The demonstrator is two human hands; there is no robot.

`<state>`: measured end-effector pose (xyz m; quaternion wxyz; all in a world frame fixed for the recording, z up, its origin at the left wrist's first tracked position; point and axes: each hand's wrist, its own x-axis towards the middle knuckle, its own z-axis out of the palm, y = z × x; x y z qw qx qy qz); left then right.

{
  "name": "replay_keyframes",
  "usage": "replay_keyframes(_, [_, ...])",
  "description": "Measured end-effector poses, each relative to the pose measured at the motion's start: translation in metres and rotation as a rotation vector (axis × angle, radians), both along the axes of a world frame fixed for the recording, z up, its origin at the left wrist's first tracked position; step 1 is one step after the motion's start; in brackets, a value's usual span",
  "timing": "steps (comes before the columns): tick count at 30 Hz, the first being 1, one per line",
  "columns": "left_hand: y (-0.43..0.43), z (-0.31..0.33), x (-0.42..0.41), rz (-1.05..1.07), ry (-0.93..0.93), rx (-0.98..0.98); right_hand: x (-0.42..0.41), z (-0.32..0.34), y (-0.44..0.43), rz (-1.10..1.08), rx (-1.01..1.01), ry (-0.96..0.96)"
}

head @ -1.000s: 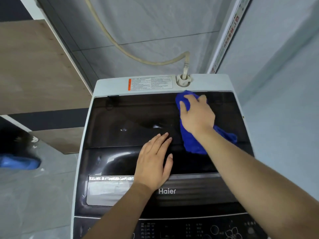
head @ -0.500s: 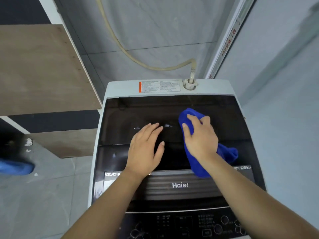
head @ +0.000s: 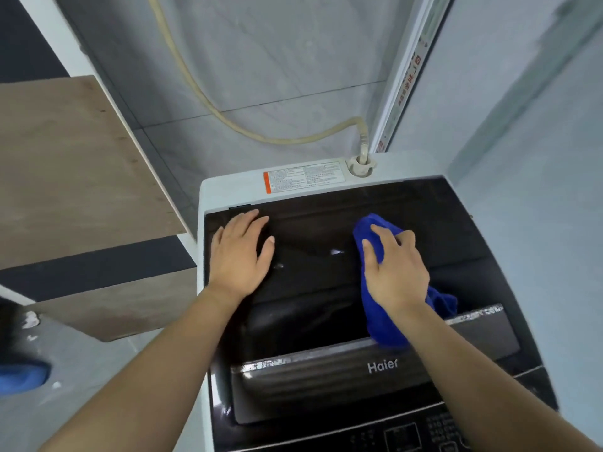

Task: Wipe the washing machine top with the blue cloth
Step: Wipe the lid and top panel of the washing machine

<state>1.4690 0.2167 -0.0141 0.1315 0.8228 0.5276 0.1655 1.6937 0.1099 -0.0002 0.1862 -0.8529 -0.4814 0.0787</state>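
The washing machine top (head: 313, 230) is a dark glossy lid in a white casing, filling the lower middle of the head view. A blue cloth (head: 380, 318) lies bunched on the lid right of centre, trailing toward the silver lid handle. My right hand (head: 393, 269) presses down on the cloth with its fingers spread over it. My left hand (head: 241, 252) rests flat on the lid's far left corner, fingers straight, holding nothing.
A beige hose (head: 228, 119) loops down the tiled wall into an inlet (head: 360, 166) at the machine's back right. A wooden board (head: 75, 164) stands to the left. The control panel (head: 408, 432) lies at the near edge. A blue object (head: 23, 376) sits on the floor at left.
My left hand slid from the lid's middle out to its far left corner. My right hand drew the cloth from the lid's back edge toward me.
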Motion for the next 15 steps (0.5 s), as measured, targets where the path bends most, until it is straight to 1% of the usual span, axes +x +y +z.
replay_keyframes(3, [0.011,-0.009,-0.011,0.035,-0.004,-0.016,0.008,0.002,0.022,-0.042,-0.022,-0.006])
replay_keyframes(11, [0.016,-0.015,-0.014,0.051,-0.022,-0.010,0.031,0.008,0.106,-0.044,-0.081,0.006])
replay_keyframes(13, [0.016,-0.015,-0.015,0.056,-0.013,-0.014,0.022,0.013,0.108,0.039,-0.107,0.019])
replay_keyframes(15, [0.015,-0.014,-0.014,0.062,-0.017,-0.012,0.009,0.013,0.090,0.223,-0.125,0.027])
